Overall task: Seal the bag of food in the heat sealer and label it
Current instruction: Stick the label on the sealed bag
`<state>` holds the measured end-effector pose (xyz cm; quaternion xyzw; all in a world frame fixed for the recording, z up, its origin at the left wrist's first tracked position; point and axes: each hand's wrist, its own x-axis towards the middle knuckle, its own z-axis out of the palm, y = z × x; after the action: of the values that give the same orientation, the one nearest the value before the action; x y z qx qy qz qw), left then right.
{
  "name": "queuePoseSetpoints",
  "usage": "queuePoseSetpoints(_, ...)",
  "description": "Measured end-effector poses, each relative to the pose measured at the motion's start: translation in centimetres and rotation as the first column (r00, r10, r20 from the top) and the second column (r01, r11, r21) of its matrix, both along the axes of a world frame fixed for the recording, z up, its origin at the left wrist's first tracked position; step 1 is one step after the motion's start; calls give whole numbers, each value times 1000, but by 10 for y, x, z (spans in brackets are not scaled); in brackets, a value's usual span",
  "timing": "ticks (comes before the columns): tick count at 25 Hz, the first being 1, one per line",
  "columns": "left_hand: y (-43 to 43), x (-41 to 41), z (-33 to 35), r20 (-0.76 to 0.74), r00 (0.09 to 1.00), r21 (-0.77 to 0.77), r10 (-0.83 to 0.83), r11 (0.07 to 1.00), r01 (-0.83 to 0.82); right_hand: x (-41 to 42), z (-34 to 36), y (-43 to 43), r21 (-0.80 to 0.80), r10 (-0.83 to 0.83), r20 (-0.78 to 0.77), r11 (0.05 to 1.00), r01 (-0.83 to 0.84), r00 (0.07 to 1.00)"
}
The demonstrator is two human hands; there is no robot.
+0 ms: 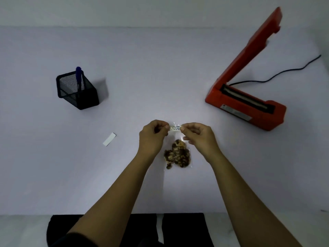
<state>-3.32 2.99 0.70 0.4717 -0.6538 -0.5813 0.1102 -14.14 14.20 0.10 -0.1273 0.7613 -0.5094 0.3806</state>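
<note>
The clear bag (pixel 175 138) of brown food (pixel 178 155) lay flat on the counter (pixel 142 68), midway along its near edge. At the bag's far end the left hand (pixel 153 134) and right hand (pixel 199 134) each pinched one end of a small printed label (pixel 175 128) in curled fingers (pixel 162 126). The orange heat sealer (pixel 245 106) sat towards the right edge with its arm raised, while a mesh pen holder (pixel 78 91) and a white paper strip (pixel 109 139) lay towards the left edge.
</note>
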Motion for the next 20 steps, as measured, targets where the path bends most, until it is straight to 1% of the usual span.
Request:
queuePoseSetpoints(2,1,0,-8,29,999,-11,-15,1000,15,-1,-9,-1,24,14,-20,1000,-14,1000)
queuePoseSetpoints(6,4,-1,-21,100,994,-44,-44,998,49,-1,-28,-4,153,52,-166,988,-26,985)
queuePoseSetpoints(10,8,-5,-33,139,989,-116,-46,991,63,-1,-34,-7,237,92,-264,971,-28,960)
queuePoseSetpoints(15,12,-9,-41,198,979,-194,-40,978,79,-1,-33,-9,249,124,-336,968,-40,934)
queuePoseSetpoints(20,14,-15,-44,235,971,-224,-38,970,92,-4,-34,-4,215,111,-304,976,-46,946)
